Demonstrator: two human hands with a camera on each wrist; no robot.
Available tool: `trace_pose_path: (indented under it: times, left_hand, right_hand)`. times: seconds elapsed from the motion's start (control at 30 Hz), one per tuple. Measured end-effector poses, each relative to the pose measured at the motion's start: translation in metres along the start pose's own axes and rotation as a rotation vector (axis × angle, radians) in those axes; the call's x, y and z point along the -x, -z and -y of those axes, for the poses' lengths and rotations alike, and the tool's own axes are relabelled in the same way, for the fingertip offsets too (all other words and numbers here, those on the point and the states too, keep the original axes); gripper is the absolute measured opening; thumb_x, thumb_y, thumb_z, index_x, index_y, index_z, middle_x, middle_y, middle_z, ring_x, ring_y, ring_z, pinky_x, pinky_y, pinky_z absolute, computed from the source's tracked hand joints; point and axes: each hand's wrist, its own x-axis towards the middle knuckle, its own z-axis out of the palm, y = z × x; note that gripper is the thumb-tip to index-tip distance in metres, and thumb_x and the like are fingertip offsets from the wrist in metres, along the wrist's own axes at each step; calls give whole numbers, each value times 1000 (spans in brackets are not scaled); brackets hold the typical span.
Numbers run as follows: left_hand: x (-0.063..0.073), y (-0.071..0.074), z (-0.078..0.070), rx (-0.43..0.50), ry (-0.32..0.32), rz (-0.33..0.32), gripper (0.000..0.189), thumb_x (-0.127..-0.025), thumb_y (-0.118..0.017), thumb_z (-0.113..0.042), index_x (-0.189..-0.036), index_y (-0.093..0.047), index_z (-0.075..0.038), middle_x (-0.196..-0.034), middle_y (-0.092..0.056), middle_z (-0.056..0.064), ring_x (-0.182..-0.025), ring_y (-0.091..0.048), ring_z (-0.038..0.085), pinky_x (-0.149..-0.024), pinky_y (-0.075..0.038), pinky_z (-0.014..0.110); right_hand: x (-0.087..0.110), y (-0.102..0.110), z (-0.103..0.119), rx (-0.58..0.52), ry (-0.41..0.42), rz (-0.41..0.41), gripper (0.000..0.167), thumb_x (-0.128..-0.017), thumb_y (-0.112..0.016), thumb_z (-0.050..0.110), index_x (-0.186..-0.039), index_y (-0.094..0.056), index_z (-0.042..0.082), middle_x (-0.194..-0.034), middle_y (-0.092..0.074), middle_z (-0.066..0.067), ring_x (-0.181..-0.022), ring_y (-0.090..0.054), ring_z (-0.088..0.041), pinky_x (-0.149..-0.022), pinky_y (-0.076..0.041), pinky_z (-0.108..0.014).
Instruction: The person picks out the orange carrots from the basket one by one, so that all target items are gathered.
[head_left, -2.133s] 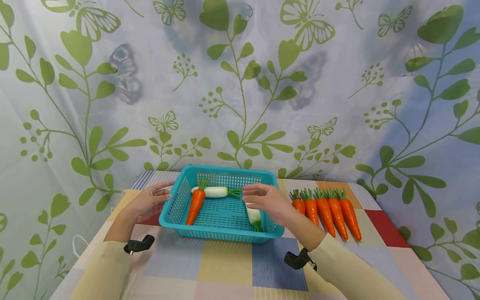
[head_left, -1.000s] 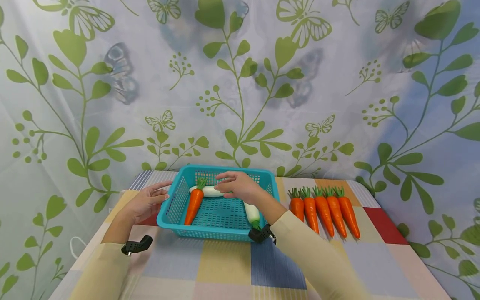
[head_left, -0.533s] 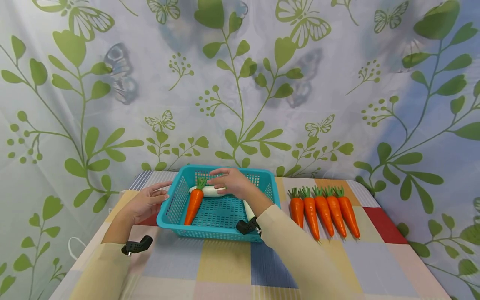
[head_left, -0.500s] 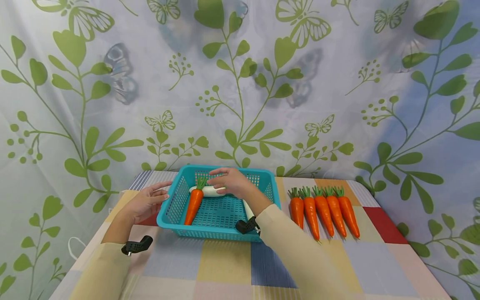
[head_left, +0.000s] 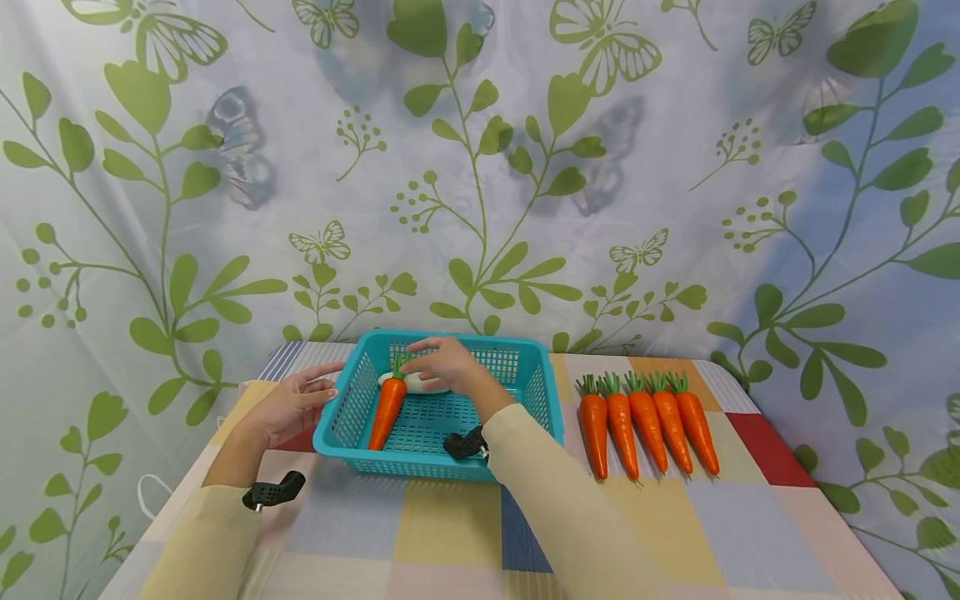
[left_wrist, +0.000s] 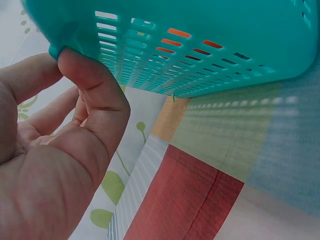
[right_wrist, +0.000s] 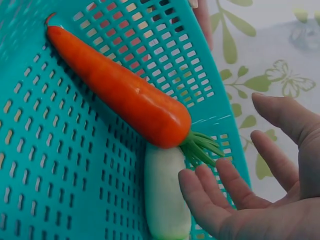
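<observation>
At the left side of a turquoise plastic basket (head_left: 442, 471), my left hand (head_left: 296, 404) pinches the rim between thumb (left_wrist: 90, 75) and finger. Inside lies an orange carrot (head_left: 387, 412), its green tops (right_wrist: 200, 147) towards the back and resting over a white radish (right_wrist: 165, 195). My right hand (head_left: 450, 367) reaches over the basket with spread, relaxed fingers and holds nothing. Its fingertips (right_wrist: 190, 185) are close by the carrot's tops and the radish. My right forearm hides the basket's right part in the head view.
Several carrots (head_left: 648, 433) lie in a row on the checked tablecloth (head_left: 450, 533), to the right of the basket. A patterned curtain (head_left: 480, 167) hangs right behind the table. A white cord (head_left: 153, 483) shows at the left edge.
My right hand has moved left across the basket to the carrot's green tops, and my forearm now covers the second white radish on the right. My left hand stays at the rim.
</observation>
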Motion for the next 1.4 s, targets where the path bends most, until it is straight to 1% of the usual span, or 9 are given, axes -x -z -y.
trace_pose_path:
  times: [0.17,0.27,0.43,0.57,0.67,0.8,1.0,1.07,1.4]
  left_hand:
    - [0,0,0,-18,5,-2,69,-104,-61,-18,-162,-25,-9,-117,-66,2,-104,-70,12,-95,-60,35]
    - [-1,-1,1,-21,7,-11,67,-104,-61,-18,-161,-27,-9,-118,-66,5,-103,-70,12,-96,-60,37]
    - [-1,-1,1,-2,9,-11,67,-103,-62,-17,-161,-28,-9,-116,-67,4,-102,-71,12,-98,-59,41]
    - [0,-2,0,7,-1,6,68,-104,-61,-16,-161,-26,-7,-113,-67,1,-102,-71,11,-97,-59,39]
    - [1,-1,1,5,-5,12,68,-104,-61,-16,-162,-25,-6,-115,-67,3,-102,-71,11,-96,-60,38]
    - [0,-1,1,-4,-7,9,68,-104,-60,-15,-161,-25,-7,-118,-66,5,-103,-71,11,-97,-59,39]
    - [-1,0,2,-2,0,-8,66,-103,-61,-16,-160,-29,-9,-119,-66,7,-103,-71,12,-97,-59,41]
    - [-1,1,3,-5,-6,2,67,-104,-61,-16,-161,-27,-8,-120,-66,8,-103,-71,13,-98,-59,40]
    - [-2,0,3,-9,12,-11,67,-104,-61,-18,-161,-28,-10,-116,-67,2,-104,-71,12,-100,-58,41]
  right_hand:
    - [-7,-6,-1,27,-35,-27,55,-86,-83,16,-138,-65,15,-147,-55,-15,-128,-60,-40,-103,-55,-53]
    - [-8,-10,-1,40,-49,-36,53,-86,-83,16,-136,-67,14,-146,-55,-15,-126,-60,-41,-103,-55,-53]
    - [-8,-15,-1,78,-84,-39,50,-85,-84,19,-132,-69,12,-137,-62,-15,-123,-61,-42,-101,-56,-53]
    - [-8,-19,0,128,-121,-12,48,-86,-83,18,-131,-70,12,-131,-65,-19,-124,-61,-45,-97,-58,-53]
    - [-10,-19,1,164,-138,14,49,-86,-82,16,-133,-69,12,-132,-64,-21,-125,-61,-46,-97,-58,-52]
    - [-11,-20,2,185,-140,39,52,-86,-82,14,-136,-67,12,-132,-64,-23,-126,-60,-47,-99,-56,-55]
    - [-14,-22,2,224,-137,77,56,-86,-83,12,-138,-65,13,-130,-66,-24,-121,-63,-46,-101,-55,-55]
    - [-16,-23,2,235,-142,80,56,-86,-83,12,-139,-65,14,-130,-66,-24,-120,-64,-45,-101,-56,-54]
    - [-24,-29,0,195,-200,77,53,-86,-81,6,-136,-67,13,-131,-65,-20,-119,-65,-44,-99,-57,-51]
